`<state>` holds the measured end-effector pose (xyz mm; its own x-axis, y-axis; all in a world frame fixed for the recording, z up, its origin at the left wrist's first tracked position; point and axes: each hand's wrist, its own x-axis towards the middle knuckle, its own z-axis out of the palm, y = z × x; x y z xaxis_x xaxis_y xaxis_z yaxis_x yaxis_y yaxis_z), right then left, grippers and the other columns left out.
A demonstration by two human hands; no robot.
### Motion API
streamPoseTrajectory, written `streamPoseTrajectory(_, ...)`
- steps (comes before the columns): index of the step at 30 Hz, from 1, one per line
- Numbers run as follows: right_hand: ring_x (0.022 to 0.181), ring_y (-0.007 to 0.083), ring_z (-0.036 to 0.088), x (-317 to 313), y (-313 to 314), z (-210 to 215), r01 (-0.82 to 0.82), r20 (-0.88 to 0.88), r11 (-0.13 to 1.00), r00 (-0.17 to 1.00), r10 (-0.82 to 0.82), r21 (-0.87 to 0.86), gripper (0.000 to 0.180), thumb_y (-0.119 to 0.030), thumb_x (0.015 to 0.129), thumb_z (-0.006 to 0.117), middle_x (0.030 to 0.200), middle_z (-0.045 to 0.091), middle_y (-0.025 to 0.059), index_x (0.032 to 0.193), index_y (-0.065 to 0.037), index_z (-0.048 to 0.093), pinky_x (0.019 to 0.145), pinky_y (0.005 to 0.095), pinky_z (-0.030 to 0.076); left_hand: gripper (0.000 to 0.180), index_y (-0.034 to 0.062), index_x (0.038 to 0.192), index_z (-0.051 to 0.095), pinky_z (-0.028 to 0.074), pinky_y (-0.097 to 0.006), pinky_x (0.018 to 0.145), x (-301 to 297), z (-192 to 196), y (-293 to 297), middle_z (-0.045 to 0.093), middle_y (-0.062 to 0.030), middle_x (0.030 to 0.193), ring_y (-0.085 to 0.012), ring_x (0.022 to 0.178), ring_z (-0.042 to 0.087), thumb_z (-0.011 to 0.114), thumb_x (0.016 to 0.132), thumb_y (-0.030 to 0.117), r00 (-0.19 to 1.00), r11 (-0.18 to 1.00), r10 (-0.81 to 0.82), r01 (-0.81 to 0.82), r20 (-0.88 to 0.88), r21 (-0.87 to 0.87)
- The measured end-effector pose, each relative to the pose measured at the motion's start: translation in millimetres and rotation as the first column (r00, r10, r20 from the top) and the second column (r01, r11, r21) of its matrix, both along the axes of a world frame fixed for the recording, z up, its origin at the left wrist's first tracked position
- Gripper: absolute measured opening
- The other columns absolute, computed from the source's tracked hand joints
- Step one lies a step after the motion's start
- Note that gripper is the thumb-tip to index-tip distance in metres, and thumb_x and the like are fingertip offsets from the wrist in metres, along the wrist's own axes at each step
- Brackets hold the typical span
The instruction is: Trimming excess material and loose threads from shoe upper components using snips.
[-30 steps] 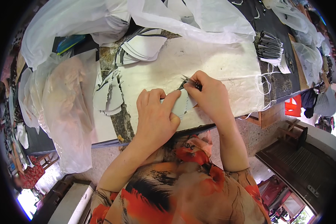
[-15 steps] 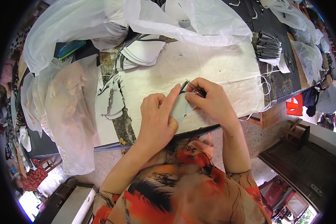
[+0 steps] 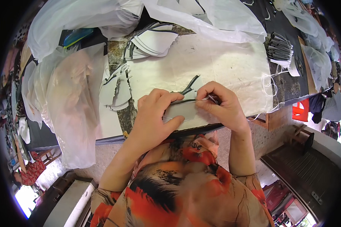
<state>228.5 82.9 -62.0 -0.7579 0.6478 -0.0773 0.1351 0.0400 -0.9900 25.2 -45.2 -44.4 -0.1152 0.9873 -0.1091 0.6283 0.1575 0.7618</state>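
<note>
My left hand point(image 3: 155, 113) pinches a flat grey fabric piece with a dark trimmed edge point(image 3: 185, 110) at the near edge of the table. My right hand point(image 3: 221, 104) grips the same piece from the right and pinches a thin needle-like tool point(image 3: 213, 99) between thumb and fingers. A dark strip point(image 3: 189, 85) of the trim sticks up just beyond the two hands. The lower part of the piece is hidden under my fingers.
A white cloth point(image 3: 216, 64) covers the table. Stacks of cut grey pieces lie at the left point(image 3: 115, 90) and at the back point(image 3: 153, 39). Large clear plastic bags point(image 3: 70, 94) hang off the left. A dark bundle point(image 3: 280, 51) sits at right.
Both hands have drawn toward the table's near edge with the piece. The right hand has shifted right along the dark edge.
</note>
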Motion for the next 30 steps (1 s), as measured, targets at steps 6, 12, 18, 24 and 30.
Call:
streamPoseTrajectory(6,0.09,0.0042,0.057,-4,-10,17,0.079,-0.045,0.935,0.994,-0.1,-0.345,0.016,-0.003,0.094,0.074,0.1,0.062,-0.0019,0.106,-0.002,0.063,0.08,0.0208,0.047,0.026,0.0044,0.104,0.074,0.047,-0.038,0.084,-5,21,3,0.066,-0.0095,0.096,-0.027,0.095,0.061,0.076,0.087,0.024,0.933,0.996,0.078,-0.087,0.352,0.008)
streamPoseTrajectory(12,0.093,0.0041,0.057,-4,-8,20,0.031,-0.019,0.949,0.999,-0.039,-0.315,0.018,-0.004,0.094,0.073,0.102,0.063,-0.002,0.109,-0.002,0.064,0.082,0.0203,0.047,0.021,0.0013,0.103,0.072,0.045,-0.026,0.071,-7,19,11,0.064,-0.0007,0.086,-0.0107,0.077,0.057,0.074,0.093,0.02,0.817,0.956,0.165,0.005,0.552,-0.294)
streamPoseTrajectory(18,0.102,0.0117,0.061,6,3,23,-0.051,-0.004,0.946,0.999,0.053,-0.319,0.025,0.005,0.09,0.068,0.116,0.065,0.0059,0.114,-0.001,0.067,0.089,0.027,0.05,0.023,0.0015,0.117,0.071,0.042,-0.019,0.07,-23,19,8,0.063,0.0057,0.093,-0.0013,0.079,0.052,0.071,0.098,0.014,0.505,0.876,0.308,0.178,0.806,-0.447)
streamPoseTrajectory(24,0.097,0.0222,0.068,5,4,32,-0.232,0.159,0.895,0.97,0.183,0.382,0.025,0.0,0.085,0.073,0.126,0.066,0.013,0.108,-0.009,0.077,0.083,0.0326,0.056,0.031,0.0,0.125,0.067,0.048,-0.019,0.078,-29,19,9,0.068,0.0017,0.102,-0.0035,0.088,0.061,0.072,0.095,0.007,0.34,0.884,0.37,0.156,0.865,-0.44)
streamPoseTrajectory(30,0.09,0.0286,0.072,0,-6,38,-0.125,0.316,0.831,0.947,-0.064,0.542,0.019,-0.018,0.09,0.073,0.115,0.068,0.0087,0.109,-0.014,0.076,0.078,0.0391,0.057,0.035,0.0006,0.13,0.065,0.051,-0.023,0.089,-28,12,4,0.069,-0.0014,0.113,-0.0073,0.1,0.064,0.07,0.096,0.006,0.341,0.899,0.348,0.142,0.873,-0.414)
